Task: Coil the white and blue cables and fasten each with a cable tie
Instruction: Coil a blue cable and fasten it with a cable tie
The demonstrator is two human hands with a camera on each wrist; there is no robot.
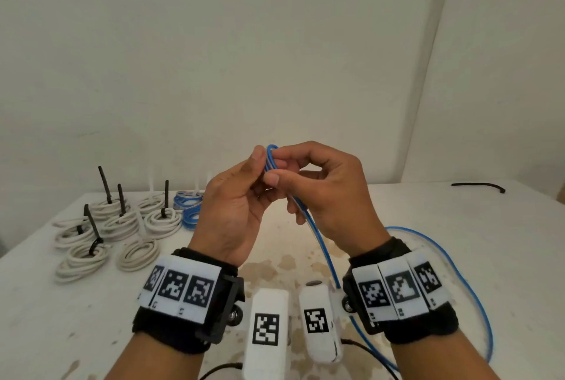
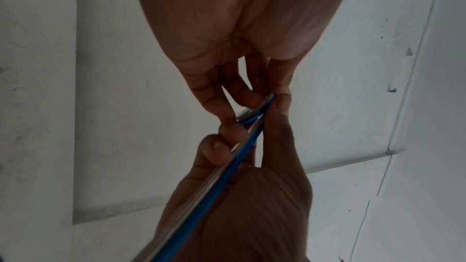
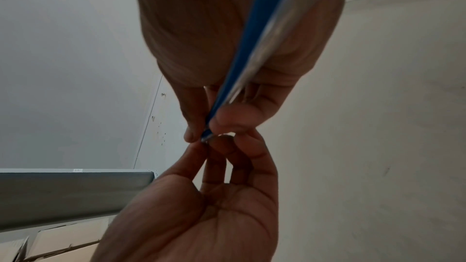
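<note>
I hold a blue cable (image 1: pixel 269 153) up above the white table (image 1: pixel 428 205), its end folded into a small loop. My left hand (image 1: pixel 260 162) pinches that loop between thumb and fingers. My right hand (image 1: pixel 275 174) pinches the same loop from the other side. From the right hand the cable drops to the table and sweeps in a wide arc around my right wrist. In the left wrist view the left hand (image 2: pixel 252 103) and the right hand (image 2: pixel 239 186) meet on the blue cable (image 2: pixel 227 170). The right wrist view shows the right hand (image 3: pixel 209 128), the blue cable (image 3: pixel 252 37) and the left hand (image 3: pixel 214 196).
Several white coils (image 1: pixel 122 226) fastened with black ties lie at the table's left. Behind them sit blue coils (image 1: pixel 188 208). A loose black cable tie (image 1: pixel 477 186) lies at the far right. Two white marker blocks (image 1: pixel 269 327) stand at the near edge between my wrists.
</note>
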